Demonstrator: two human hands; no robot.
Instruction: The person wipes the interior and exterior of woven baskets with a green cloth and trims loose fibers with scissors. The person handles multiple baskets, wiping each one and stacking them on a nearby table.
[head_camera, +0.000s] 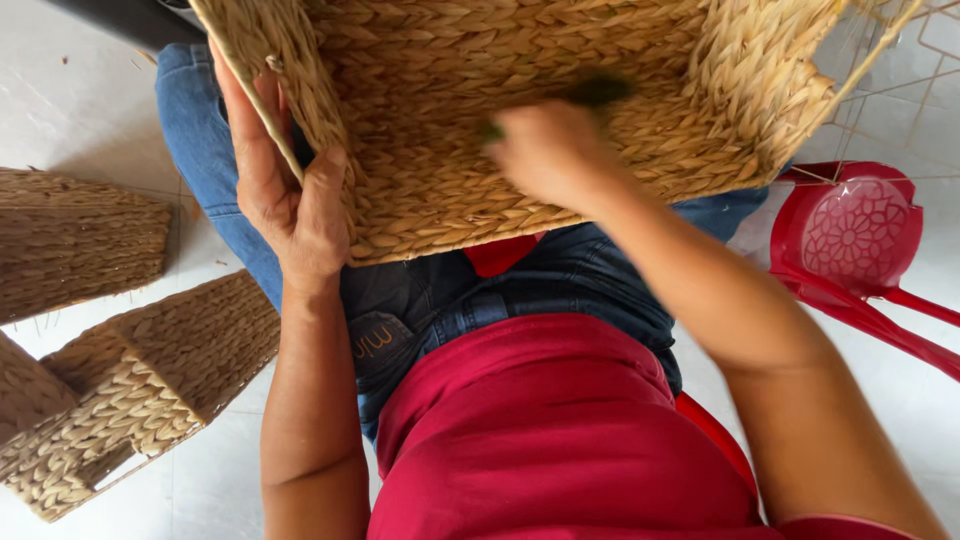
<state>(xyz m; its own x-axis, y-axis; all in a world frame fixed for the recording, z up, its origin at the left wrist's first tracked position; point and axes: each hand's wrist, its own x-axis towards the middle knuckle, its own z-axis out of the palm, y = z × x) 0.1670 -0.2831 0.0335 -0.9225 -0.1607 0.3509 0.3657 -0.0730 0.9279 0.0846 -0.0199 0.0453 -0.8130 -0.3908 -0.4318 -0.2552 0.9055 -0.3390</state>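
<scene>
White tile floor; woven basket tilted on lap, left hand gripping edge

Tan plaited basket; dark green tool; red shirt; blue jeans; red stool with flower pattern.

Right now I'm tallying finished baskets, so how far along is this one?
Its woven panel looks complete. In hand: the left hand grips the basket edge, the right hand works it with a blurred dark tool. Bare wire frame remains at right. Other baskets sit on the floor.
</scene>
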